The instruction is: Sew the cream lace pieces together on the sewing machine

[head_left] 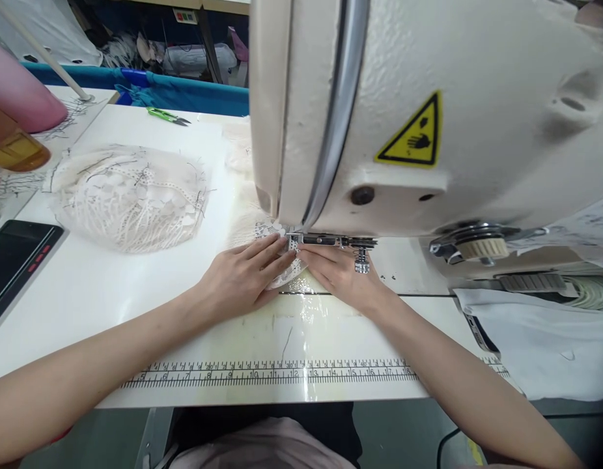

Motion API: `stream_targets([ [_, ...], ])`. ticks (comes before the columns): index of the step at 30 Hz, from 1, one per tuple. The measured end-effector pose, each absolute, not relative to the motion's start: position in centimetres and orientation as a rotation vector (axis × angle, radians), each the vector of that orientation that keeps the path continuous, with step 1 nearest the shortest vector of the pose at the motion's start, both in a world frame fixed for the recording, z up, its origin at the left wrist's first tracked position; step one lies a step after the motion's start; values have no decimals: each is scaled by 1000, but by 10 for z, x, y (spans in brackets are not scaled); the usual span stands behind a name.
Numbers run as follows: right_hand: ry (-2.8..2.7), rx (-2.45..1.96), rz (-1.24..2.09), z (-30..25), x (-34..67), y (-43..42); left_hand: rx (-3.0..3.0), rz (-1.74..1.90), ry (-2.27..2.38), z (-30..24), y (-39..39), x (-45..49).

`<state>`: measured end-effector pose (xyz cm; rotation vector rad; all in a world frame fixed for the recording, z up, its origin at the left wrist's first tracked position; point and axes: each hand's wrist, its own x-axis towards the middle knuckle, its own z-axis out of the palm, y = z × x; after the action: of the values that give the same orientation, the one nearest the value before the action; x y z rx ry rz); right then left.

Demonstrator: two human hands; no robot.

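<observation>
Under the head of a sewing machine (409, 130) lies a piece of white lace fabric (286, 276). My left hand (243, 270) rests flat on the lace, its fingers stretched toward the presser foot area. On the other side, my right hand (338, 270) lies beside the metal attachment (331, 241), fingers extended and touching the lace's right edge. Part of the right hand is hidden behind the attachment and its spring screw. The needle itself cannot be made out. Left of my hands sits a pile of lace pieces (135, 198) with dark loose threads.
Green thread snips (167, 116) lie at the back of the table. A dark phone (18, 260) is at the left, near a pink thread cone (28, 91). A printed ruler (292, 374) runs along the front edge. White cloth (550, 352) covers the right side.
</observation>
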<state>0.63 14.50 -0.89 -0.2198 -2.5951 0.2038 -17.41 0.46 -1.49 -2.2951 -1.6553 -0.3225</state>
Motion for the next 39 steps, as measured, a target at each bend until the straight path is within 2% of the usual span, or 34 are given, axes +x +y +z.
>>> stream_targets([
  [9, -2583, -238, 311, -11, 2, 146, -2302, -365, -1672, -17, 6, -175],
  [24, -2669, -35, -85, -21, 3, 129, -2427, -378, -1571, -14, 4, -194],
  [33, -2606, 27, 2, -23, 2, 126, -2392, -450, -1616, -13, 5, -191],
  [39, -2558, 79, -67, -21, 0, 129, -2321, -413, -1560, -11, 6, -188],
])
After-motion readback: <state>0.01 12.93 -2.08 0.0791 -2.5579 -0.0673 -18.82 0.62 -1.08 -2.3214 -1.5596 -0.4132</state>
